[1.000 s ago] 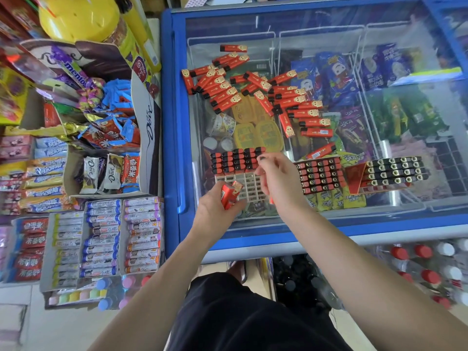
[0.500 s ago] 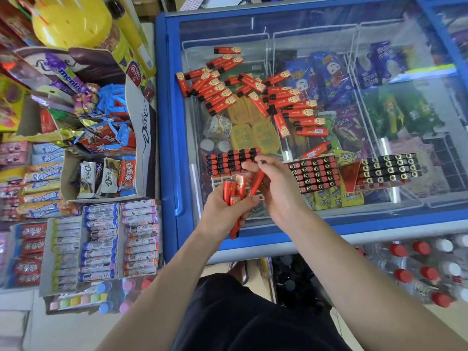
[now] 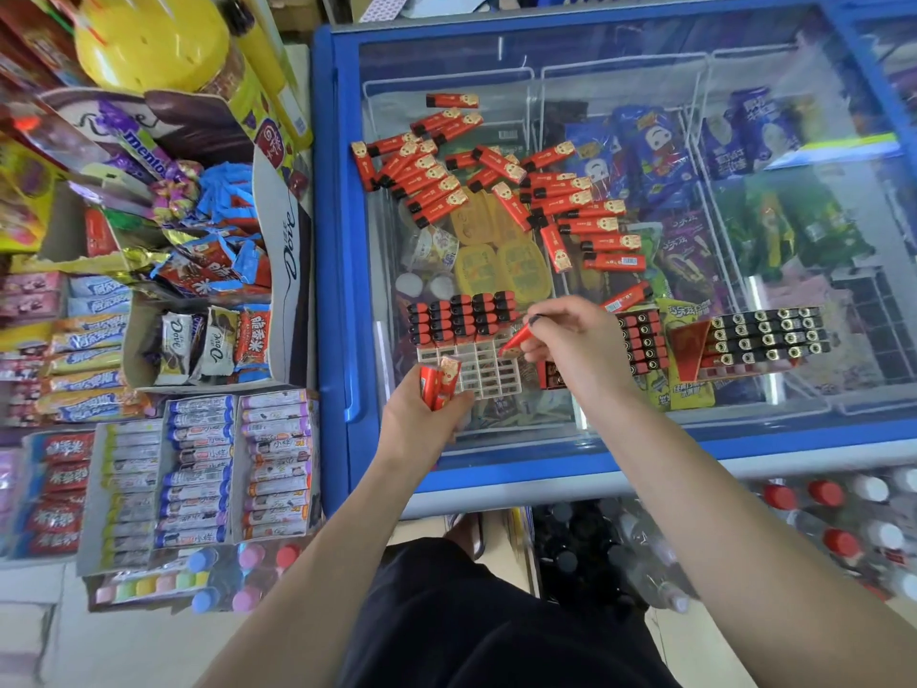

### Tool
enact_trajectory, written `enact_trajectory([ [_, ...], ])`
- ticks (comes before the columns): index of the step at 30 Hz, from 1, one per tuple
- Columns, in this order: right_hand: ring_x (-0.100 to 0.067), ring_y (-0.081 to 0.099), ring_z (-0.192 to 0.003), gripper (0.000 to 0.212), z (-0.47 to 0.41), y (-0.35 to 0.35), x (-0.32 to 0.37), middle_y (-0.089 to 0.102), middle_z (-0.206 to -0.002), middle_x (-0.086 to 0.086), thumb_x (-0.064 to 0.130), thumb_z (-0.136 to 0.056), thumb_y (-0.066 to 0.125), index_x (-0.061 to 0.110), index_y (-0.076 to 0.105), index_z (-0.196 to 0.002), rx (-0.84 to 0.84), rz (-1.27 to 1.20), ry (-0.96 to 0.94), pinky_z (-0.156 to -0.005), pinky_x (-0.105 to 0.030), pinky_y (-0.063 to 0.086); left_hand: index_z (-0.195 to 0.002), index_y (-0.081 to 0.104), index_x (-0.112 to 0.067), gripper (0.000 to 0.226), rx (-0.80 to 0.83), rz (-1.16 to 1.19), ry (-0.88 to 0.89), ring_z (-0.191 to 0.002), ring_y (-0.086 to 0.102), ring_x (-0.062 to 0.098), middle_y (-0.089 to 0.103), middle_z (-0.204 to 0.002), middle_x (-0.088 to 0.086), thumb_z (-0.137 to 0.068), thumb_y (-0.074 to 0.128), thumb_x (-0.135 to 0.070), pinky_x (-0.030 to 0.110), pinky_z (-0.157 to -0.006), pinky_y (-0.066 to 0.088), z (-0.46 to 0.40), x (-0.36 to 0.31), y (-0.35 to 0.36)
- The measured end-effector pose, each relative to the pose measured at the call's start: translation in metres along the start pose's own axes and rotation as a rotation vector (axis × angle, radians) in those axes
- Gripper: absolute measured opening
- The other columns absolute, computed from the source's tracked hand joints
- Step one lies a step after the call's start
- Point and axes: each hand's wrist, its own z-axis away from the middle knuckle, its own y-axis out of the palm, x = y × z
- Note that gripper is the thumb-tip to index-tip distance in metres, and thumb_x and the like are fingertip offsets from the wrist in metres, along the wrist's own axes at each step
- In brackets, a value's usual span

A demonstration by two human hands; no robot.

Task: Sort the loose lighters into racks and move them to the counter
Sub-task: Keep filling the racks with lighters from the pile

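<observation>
The right hand [image 3: 570, 335] pinches one red lighter [image 3: 516, 340], tilted, its lower end over the half-filled white rack [image 3: 489, 374]. The left hand [image 3: 422, 419] grips a small bunch of red lighters [image 3: 439, 382] just beside that rack. Loose lighters [image 3: 496, 181] lie scattered on the glass freezer lid [image 3: 645, 67], behind two filled racks [image 3: 764, 335].

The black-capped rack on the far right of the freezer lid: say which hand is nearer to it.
Right. The right hand, pinching one red lighter, is just left of the black-capped rack; the left hand, gripping several lighters, is farther left and closer to the person.
</observation>
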Motion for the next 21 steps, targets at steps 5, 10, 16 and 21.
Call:
enact_trajectory([
  [5, -0.013, 0.076, -0.076, 0.014, -0.004, 0.006, -0.006, 0.076, -0.086, -0.004, 0.007, -0.098, 0.06, 0.01, 0.071, -0.106, 0.026, 0.188, -0.06, -0.083, -0.037, 0.063, -0.108, 0.064, -0.011, 0.016, 0.012, 0.138, -0.103, -0.059, 0.064, 0.014, 0.072, -0.072, 0.006, -0.096, 0.073, -0.016, 0.026, -0.061, 0.06, -0.004, 0.005, -0.006],
  [10, -0.006, 0.076, -0.075, 0.015, -0.006, 0.018, -0.009, 0.075, -0.099, -0.003, 0.006, -0.1, 0.057, 0.016, 0.068, -0.105, 0.044, 0.252, -0.067, -0.079, -0.03, 0.063, -0.105, 0.065, -0.01, 0.01, 0.016, 0.26, -0.185, -0.066, 0.07, 0.019, 0.075, -0.077, 0.009, -0.097, 0.07, -0.012, 0.029, -0.065, 0.062, -0.005, 0.007, -0.006],
  [16, -0.008, 0.074, -0.077, 0.012, -0.007, 0.027, -0.011, 0.069, -0.102, -0.004, 0.006, -0.101, 0.057, 0.017, 0.061, -0.099, -0.007, 0.337, -0.143, -0.071, -0.025, 0.062, -0.106, 0.068, -0.005, 0.01, -0.011, 0.31, -0.223, -0.083, 0.079, 0.025, 0.079, -0.095, 0.014, -0.096, 0.069, -0.007, 0.029, -0.065, 0.062, -0.005, 0.007, -0.006],
  [21, -0.013, 0.072, -0.062, 0.013, -0.01, 0.029, -0.014, 0.068, -0.092, -0.009, 0.012, -0.098, 0.065, 0.009, 0.053, -0.102, -0.034, 0.36, -0.137, -0.053, -0.026, 0.058, -0.108, 0.068, -0.008, 0.017, 0.063, 0.318, -0.178, -0.083, 0.076, 0.025, 0.078, -0.093, 0.016, -0.093, 0.076, -0.011, 0.03, -0.069, 0.062, 0.0, 0.006, -0.01],
])
